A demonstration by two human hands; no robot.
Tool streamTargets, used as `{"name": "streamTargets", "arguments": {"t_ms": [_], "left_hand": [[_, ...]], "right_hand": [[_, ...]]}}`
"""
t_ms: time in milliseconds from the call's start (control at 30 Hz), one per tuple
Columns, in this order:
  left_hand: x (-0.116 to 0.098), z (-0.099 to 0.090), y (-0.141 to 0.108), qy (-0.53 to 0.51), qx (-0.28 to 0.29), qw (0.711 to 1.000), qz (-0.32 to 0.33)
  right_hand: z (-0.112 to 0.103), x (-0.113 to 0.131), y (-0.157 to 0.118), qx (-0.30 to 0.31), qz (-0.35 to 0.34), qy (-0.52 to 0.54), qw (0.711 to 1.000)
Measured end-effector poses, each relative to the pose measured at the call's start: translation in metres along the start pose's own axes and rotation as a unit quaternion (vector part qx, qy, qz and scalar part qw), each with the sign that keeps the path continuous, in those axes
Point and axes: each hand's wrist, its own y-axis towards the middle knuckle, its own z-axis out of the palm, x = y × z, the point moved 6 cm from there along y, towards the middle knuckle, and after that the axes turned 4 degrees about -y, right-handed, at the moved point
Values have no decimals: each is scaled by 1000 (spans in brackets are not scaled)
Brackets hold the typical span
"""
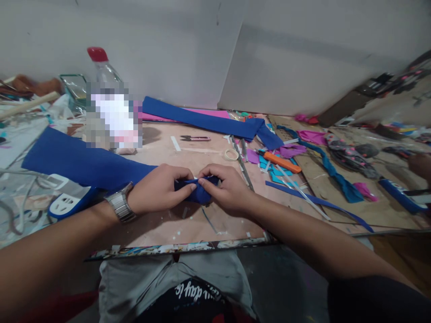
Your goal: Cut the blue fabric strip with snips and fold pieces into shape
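A long blue fabric strip runs from the left of the table to my hands, where its end is bunched up. My left hand, below a metal watch, pinches the gathered part between thumb and fingers. Right beside it, my right hand grips the same bunched cloth, the two thumb tips nearly touching. What lies inside the folds is hidden. Beyond my hands are thread snips, a ring of pale tape and a second blue strip lying over pink material.
A red-capped bottle stands at the back left. A blue-and-white power strip lies by my left wrist. An orange cutter rests among scraps on the right. Another person's hand shows at the far right.
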Motion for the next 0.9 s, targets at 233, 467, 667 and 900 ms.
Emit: {"name": "streamTargets", "arguments": {"t_ms": [233, 467, 667, 900], "left_hand": [[5, 4, 2, -13, 7, 1000, -6], [7, 2, 2, -7, 20, 1000, -15], [8, 1, 2, -23, 23, 999, -17], [13, 4, 3, -80, 53, 994, -44]], "right_hand": [[2, 2, -1, 14, -3, -19, 1000], [-4, 1, -1, -25, -27, -30, 999], [-5, 2, 1, -28, -91, -67, 993], [-8, 8, -1, -61, -144, -54, 986]]}}
